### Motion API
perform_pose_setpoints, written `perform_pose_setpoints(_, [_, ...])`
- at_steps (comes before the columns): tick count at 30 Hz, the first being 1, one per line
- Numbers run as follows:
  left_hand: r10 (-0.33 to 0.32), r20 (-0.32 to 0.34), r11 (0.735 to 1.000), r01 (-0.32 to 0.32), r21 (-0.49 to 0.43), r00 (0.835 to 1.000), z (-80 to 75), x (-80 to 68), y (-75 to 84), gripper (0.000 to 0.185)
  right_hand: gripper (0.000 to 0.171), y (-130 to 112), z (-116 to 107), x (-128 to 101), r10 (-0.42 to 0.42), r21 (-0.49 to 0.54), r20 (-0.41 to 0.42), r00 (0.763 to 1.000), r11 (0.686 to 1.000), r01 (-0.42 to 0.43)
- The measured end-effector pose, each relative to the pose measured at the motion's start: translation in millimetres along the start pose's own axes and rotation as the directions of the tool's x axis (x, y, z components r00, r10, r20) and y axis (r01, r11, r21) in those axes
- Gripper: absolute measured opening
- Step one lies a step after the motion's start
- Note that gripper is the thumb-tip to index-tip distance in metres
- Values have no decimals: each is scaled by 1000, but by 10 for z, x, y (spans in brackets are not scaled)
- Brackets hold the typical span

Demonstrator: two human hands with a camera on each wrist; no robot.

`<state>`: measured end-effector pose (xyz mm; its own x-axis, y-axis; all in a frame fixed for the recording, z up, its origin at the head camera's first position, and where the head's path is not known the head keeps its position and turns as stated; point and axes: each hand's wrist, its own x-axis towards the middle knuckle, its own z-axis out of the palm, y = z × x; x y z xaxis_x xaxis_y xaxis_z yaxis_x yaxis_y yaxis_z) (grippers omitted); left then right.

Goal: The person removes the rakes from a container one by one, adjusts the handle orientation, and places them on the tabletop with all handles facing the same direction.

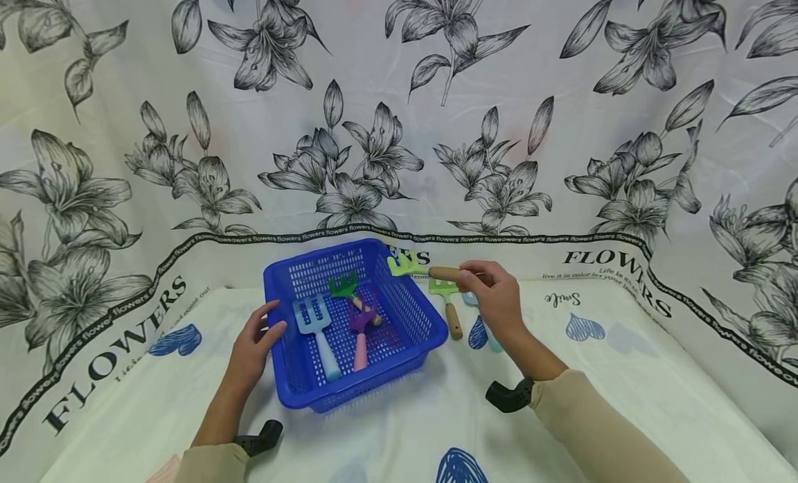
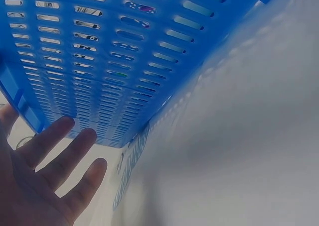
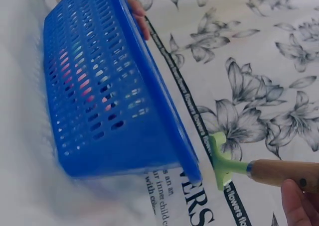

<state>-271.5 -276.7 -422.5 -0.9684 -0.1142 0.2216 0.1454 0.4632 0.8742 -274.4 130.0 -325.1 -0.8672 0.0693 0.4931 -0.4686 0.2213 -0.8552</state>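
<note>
A flowered cloth [image 1: 399, 88] is hanging behind and draping over the counter [image 1: 623, 400], filling the whole view. On it, a blue basket [image 1: 408, 344] is sitting just left of centre, its long axis running from about 7 o'clock to 1 o'clock. Inside it a light blue fork [image 1: 314, 323], a dark green rake [image 1: 345, 289] and a purple tool [image 1: 361, 327] are lying with handles pointing roughly toward 6 o'clock.

The left hand [image 1: 252, 344] is resting against the basket's 9 o'clock rim, fingers straight and spread, gripping nothing; the left wrist view is showing those fingers [image 2: 60, 156] laid beside the slotted wall [image 2: 124, 61]. The right hand [image 1: 495, 296] is hovering at the basket's 3 o'clock side, pinching the wooden handle of a lime rake [image 1: 408, 265]. That rake is lying nearly level, its long axis running 3 to 9 o'clock, with the tines leading over the basket's 1 o'clock corner. In the right wrist view the rake [image 3: 224, 161] is sitting just past the rim [image 3: 164, 111], apart from it.

So the right hand is the nearer one to the held rake, and the basket's open middle is lying at about 8 o'clock from the tines, with bare floor showing between the fork and the purple tool.

On the counter below the right hand, a second green rake [image 1: 449, 299] and a pale blue tool [image 1: 489, 337] are lying just outside the basket's 3 o'clock wall; open cloth is stretching away toward 4 o'clock.
</note>
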Motion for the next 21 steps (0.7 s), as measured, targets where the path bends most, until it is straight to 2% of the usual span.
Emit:
perform_pose_setpoints(5, [-5, -6, 1000, 5, -3, 1000, 0, -6, -18, 68, 25, 282, -127, 54, 86, 42, -24, 996, 996, -85])
perform_pose_setpoints(14, [-10, 10, 1000, 10, -18, 1000, 9, 1, -4, 67, 27, 484, -416, -7, 114, -4, -64, 991, 993, -115])
perform_pose_setpoints(21, [-1, 0, 1000, 1, -10, 1000, 5, 16, -27, 67, 27, 675, -580, -94, 187, -58, -98, 978, 979, -193])
